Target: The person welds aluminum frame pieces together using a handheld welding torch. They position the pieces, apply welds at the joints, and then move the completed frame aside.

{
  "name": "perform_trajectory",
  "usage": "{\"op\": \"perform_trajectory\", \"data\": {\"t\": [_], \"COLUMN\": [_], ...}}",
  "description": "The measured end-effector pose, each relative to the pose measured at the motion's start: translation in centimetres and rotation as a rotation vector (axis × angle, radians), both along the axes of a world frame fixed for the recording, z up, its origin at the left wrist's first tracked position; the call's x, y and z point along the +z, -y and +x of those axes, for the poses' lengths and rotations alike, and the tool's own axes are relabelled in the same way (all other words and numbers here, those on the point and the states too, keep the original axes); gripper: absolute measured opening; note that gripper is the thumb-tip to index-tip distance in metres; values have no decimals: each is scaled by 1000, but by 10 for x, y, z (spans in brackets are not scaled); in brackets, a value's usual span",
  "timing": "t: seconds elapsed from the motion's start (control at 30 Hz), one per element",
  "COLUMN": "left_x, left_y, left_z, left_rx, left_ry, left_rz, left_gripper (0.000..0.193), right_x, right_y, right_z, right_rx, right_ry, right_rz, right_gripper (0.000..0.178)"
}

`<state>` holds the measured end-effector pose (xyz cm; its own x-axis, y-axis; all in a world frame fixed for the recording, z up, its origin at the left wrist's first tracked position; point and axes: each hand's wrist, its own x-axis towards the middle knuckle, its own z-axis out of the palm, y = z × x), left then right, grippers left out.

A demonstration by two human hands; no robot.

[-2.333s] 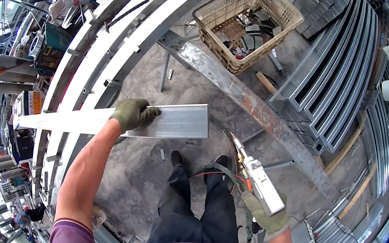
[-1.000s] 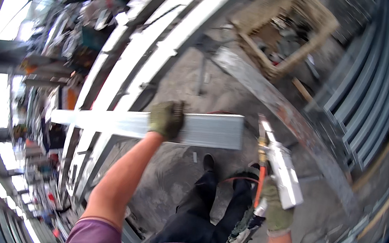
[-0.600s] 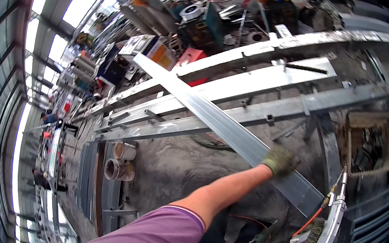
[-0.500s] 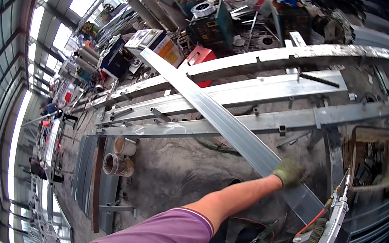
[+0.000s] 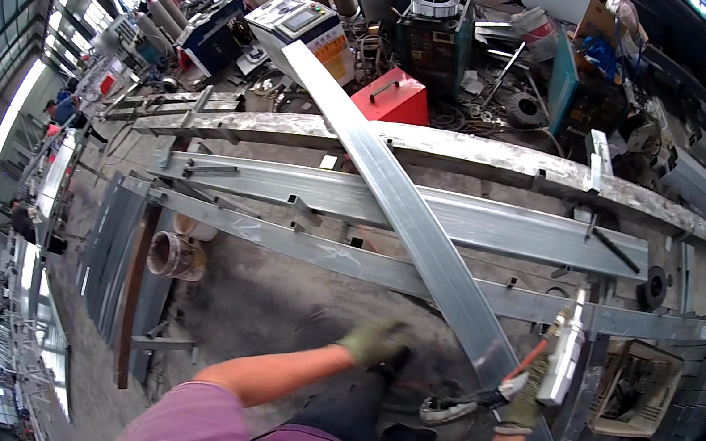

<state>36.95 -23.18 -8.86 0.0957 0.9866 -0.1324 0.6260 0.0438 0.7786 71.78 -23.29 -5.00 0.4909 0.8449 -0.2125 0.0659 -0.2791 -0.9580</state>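
Long metal beam point(image 5: 424, 230) lies across the rails point(image 5: 322, 250); it looks heavy, stiff and slippery, so grab both edges; left hand point(image 5: 374, 341) is empty, fingers loosely open, right hand point(image 5: 524, 398) grips the white tool point(image 5: 564, 363)

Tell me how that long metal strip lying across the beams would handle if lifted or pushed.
The long metal strip would probably feel stiff: it spans the beams with no clear sag. It may slide fairly readily, since its face looks smooth and shiny. Being broad and flat, it seems unlikely to roll.
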Motion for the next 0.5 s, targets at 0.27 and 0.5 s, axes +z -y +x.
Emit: {"op": "perform_trajectory", "data": {"t": [0.27,0.5], "left_x": [43,70], "left_y": [159,126], "left_z": [-235,-294], "left_rx": [674,833], "left_ry": [-441,-465], "left_rz": [-213,-120], "left_gripper": [30,53], "right_x": [6,-71], "right_y": [-108,-171], "right_z": [-74,-90], "right_rx": [105,114], "right_ry": [-133,3], "right_rz": [-94,151], "right_gripper": [39,57]}}
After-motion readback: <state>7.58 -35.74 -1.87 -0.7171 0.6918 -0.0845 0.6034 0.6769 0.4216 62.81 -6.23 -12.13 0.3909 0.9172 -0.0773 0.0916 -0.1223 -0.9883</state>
